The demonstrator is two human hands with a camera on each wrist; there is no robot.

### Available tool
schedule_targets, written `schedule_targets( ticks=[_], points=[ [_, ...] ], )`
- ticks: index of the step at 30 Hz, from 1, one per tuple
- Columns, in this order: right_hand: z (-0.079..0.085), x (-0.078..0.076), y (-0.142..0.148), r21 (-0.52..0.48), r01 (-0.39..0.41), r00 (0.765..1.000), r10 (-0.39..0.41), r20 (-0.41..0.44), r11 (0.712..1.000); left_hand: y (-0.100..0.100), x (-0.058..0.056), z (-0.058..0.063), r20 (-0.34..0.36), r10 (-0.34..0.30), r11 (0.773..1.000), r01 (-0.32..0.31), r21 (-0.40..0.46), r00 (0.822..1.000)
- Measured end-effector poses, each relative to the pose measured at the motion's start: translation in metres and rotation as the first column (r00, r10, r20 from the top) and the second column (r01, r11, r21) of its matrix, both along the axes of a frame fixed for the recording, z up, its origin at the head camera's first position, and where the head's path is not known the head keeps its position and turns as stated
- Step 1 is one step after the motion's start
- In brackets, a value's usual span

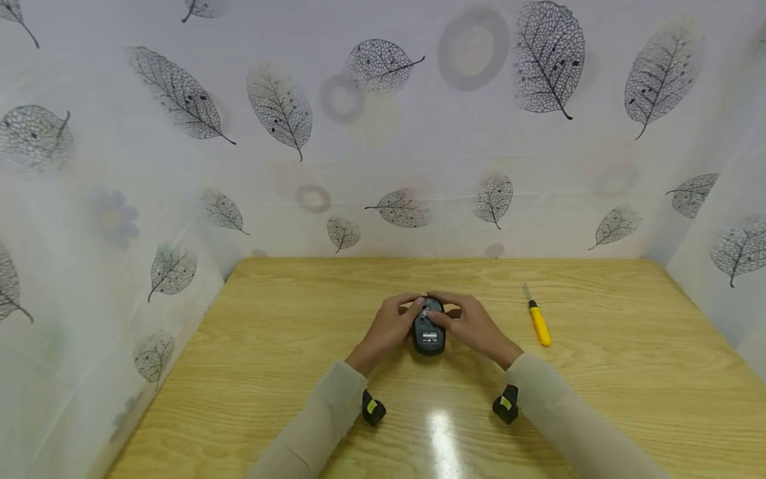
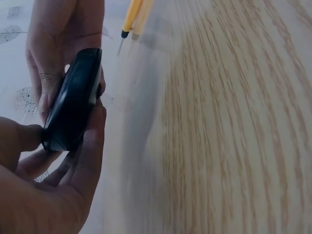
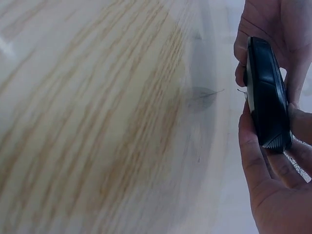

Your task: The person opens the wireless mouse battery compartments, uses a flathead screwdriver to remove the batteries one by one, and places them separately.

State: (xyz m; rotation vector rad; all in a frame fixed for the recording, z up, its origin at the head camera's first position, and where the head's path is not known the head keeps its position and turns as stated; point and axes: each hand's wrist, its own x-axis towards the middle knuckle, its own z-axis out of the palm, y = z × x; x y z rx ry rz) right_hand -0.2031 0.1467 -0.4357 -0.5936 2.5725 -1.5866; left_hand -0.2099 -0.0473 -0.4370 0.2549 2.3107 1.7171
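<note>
With fingers curled, my left hand [image 1: 387,327] and right hand [image 1: 477,327] hold the black mouse [image 1: 429,340] by its sides, underside up, above the worktop [image 1: 275,326]; rightward lies a yellow screwdriver [image 1: 540,326], beyond, leaf-patterned sheeting [image 1: 419,159].

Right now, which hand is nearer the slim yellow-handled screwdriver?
Right: the right hand holds the right side of the black oval computer mouse, left of the screwdriver; the left hand holds the mouse's left side, farther left.

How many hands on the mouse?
2: the left hand grips the mouse at its left side in the head view, the right hand at its right. No other hand shows.
</note>
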Motion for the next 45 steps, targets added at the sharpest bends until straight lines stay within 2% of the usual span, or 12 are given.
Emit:
schedule_targets(
  ticks=[4,9,13,17,26,45],
  points=[
    [0.0,-0.001,0.001,-0.003,0.02,0.999,-0.02,0.031,1.0,0.0,0.001,0.002,0.08,-0.03,0.998,0.026,0.049,0.996],
    [0.001,-0.001,0.002,0.001,0.03,0.999,-0.03,0.04,1.0,-0.001,0.002,0.003,0.191,-0.059,0.993,0.037,0.116,0.98],
    [0.001,-0.001,0.002,0.0,0.022,1.0,-0.022,0.018,1.0,-0.004,0.004,0.003,0.225,-0.099,0.987,0.067,0.148,0.969],
    [0.001,-0.001,0.003,-0.01,0.016,1.0,-0.016,0.007,1.0,-0.008,0.007,0.003,0.24,-0.117,0.984,0.08,0.159,0.964],
    [0.0,-0.001,0.003,0.012,0.035,0.999,-0.035,0.017,0.999,-0.01,0.008,-0.001,0.251,-0.102,0.989,0.071,0.131,0.963],
    [-0.001,-0.006,0.002,-0.011,0.082,0.997,-0.082,0.012,0.997,-0.012,0.009,0.002,0.274,-0.108,0.991,0.081,0.109,0.956]
  ],
)
